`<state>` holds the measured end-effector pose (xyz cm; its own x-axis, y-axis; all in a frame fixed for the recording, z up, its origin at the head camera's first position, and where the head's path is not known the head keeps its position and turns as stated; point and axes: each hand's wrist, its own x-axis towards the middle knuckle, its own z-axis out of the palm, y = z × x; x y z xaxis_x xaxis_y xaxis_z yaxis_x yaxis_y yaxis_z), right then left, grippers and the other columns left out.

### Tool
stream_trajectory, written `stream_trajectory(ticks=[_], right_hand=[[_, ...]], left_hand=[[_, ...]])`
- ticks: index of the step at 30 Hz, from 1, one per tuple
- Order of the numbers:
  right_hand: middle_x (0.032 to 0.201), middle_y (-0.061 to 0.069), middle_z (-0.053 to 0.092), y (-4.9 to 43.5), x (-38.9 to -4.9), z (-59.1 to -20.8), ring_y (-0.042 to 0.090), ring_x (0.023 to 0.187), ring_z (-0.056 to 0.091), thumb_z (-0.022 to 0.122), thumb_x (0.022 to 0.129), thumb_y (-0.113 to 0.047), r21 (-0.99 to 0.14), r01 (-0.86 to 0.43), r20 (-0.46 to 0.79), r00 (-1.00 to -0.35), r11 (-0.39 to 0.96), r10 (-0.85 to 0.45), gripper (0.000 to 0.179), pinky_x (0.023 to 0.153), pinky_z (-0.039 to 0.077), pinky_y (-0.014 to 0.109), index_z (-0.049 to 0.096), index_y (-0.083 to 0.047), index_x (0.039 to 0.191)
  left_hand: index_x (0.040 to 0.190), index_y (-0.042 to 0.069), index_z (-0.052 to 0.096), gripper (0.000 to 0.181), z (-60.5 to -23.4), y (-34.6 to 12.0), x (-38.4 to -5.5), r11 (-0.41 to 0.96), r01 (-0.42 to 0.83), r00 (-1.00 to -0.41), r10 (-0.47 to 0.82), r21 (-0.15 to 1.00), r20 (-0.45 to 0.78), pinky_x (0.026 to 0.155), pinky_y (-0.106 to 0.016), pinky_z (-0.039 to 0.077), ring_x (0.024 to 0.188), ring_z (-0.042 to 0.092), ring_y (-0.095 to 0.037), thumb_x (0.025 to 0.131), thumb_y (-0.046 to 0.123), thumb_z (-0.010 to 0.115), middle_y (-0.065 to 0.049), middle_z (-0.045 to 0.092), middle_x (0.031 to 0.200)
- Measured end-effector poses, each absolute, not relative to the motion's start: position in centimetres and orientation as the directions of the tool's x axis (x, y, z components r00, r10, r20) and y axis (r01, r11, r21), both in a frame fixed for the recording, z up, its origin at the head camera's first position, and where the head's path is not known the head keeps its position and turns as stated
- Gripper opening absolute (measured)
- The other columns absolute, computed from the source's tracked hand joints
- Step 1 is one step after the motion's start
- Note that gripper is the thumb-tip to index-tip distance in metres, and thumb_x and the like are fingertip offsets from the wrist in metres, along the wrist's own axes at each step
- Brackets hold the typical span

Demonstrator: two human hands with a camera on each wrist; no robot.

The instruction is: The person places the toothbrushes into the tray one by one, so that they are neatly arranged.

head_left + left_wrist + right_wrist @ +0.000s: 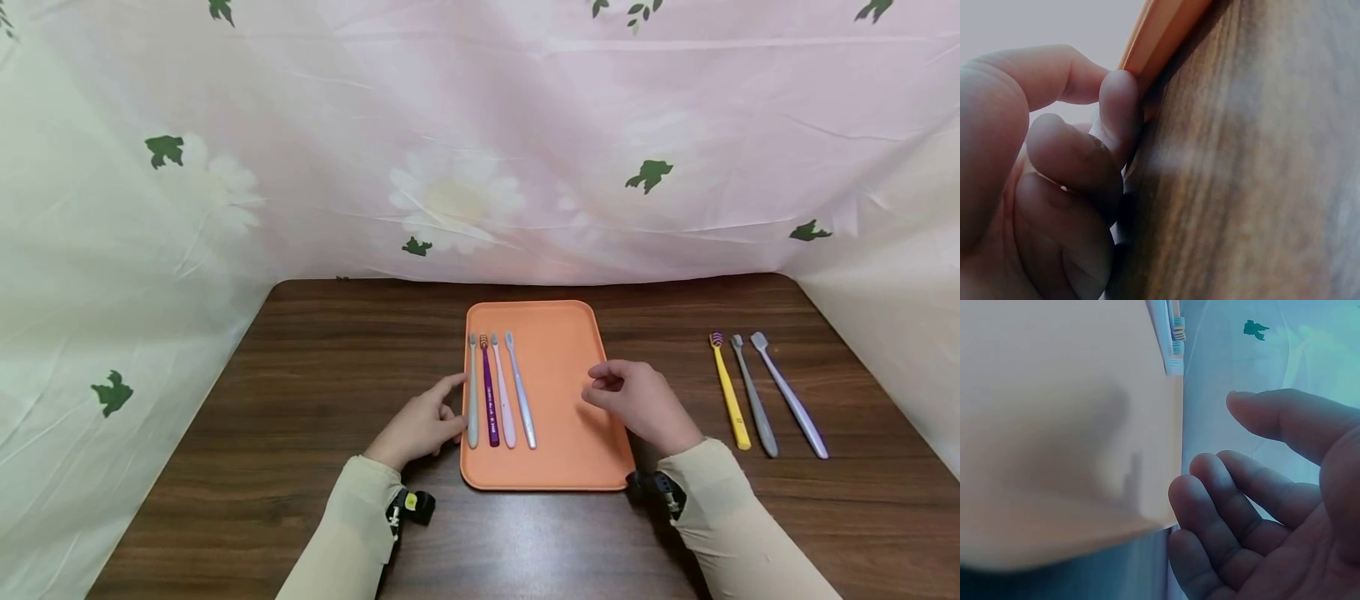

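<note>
On the orange tray [555, 333] several toothbrushes lie side by side at the left: a grey-green toothbrush [472, 400], a purple toothbrush [490, 400], a pink toothbrush [503, 400] and a pale blue toothbrush [522, 396]. My left hand [423, 423] touches the tray's left rim, index finger and thumb bent down against it, as the left wrist view shows close up. Over the tray's right side hovers my right hand [645, 404], casting a shadow. In the right wrist view its thumb [1272, 412] and fingers [1210, 512] are apart with nothing between them.
Right of the tray, on the dark wooden table [337, 358], lie a yellow toothbrush [731, 396], a grey toothbrush [756, 400] and a lavender toothbrush [792, 400]. A pale cloth [525, 167] with flowers and leaves hangs behind and beside the table.
</note>
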<state>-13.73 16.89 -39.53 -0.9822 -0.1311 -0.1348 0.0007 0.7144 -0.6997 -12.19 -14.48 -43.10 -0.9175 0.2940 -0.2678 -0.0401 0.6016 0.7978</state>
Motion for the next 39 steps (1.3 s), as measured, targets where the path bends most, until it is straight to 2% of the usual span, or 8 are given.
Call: stream_trajectory(ticks=[17, 26, 39], right_hand=[[0.095, 0.006, 0.064, 18.4, -13.9, -39.0, 0.02, 0.083, 0.058, 0.07, 0.083, -0.028, -0.683, -0.001, -0.128, -0.984, 0.731, -0.121, 0.039, 0.069, 0.051, 0.033, 0.062, -0.004, 0.112], [0.095, 0.006, 0.063, 18.6, -14.0, -39.2, 0.02, 0.084, 0.058, 0.07, 0.083, -0.03, -0.685, 0.011, -0.136, -0.984, 0.728, -0.113, 0.04, 0.069, 0.051, 0.033, 0.062, -0.005, 0.113], [0.093, 0.006, 0.065, 19.1, -14.1, -38.9, 0.02, 0.082, 0.06, 0.069, 0.083, -0.031, -0.674, -0.01, -0.097, -0.99, 0.739, -0.103, 0.038, 0.069, 0.049, 0.034, 0.064, -0.004, 0.11]], left_hand=[[0.146, 0.024, 0.029, 0.065, -42.8, -14.2, -12.2, 0.593, -0.037, -0.919, 0.297, 0.805, -0.261, 0.041, -0.033, 0.044, 0.043, 0.048, -0.016, 0.089, 0.022, 0.06, -0.004, 0.062, 0.064], [0.145, 0.027, 0.029, 0.065, -42.9, -14.4, -12.1, 0.606, -0.052, -0.916, 0.288, 0.794, -0.28, 0.042, -0.033, 0.044, 0.043, 0.049, -0.016, 0.089, 0.024, 0.06, -0.004, 0.062, 0.065], [0.146, 0.026, 0.029, 0.065, -43.0, -14.5, -12.1, 0.593, -0.051, -0.915, 0.295, 0.804, -0.275, 0.041, -0.033, 0.045, 0.042, 0.049, -0.016, 0.089, 0.023, 0.061, -0.004, 0.062, 0.065]])
